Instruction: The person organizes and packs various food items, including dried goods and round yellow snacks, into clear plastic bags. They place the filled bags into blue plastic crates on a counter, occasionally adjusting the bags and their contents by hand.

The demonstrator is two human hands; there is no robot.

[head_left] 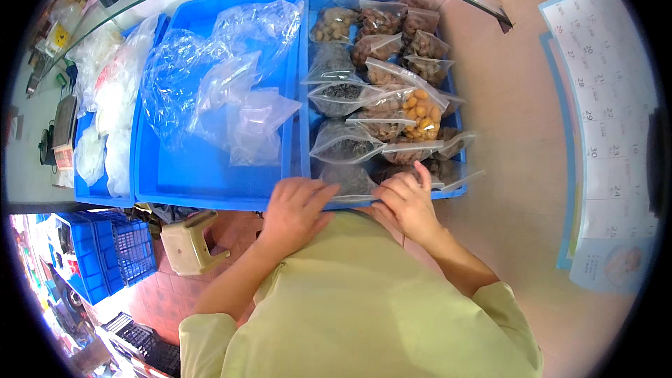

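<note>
My left hand [297, 208] is at the front rim of the right blue tray [306, 161], its curved, slightly parted fingers touching a clear bag [348, 178] with dark contents. My right hand [406, 199] has some fingers bent onto that bag's top edge and one finger raised. The tray holds rows of zip bags with dark pieces, brown pieces and round yellow-orange items [420, 113].
A middle blue tray [203, 182] holds loose clear bags [252, 126]; a left tray holds white bags [112, 98]. A glass shelf edge crosses above. A calendar [595, 98] lies at right. Below left are a beige stool [187, 241] and blue crates [105, 252].
</note>
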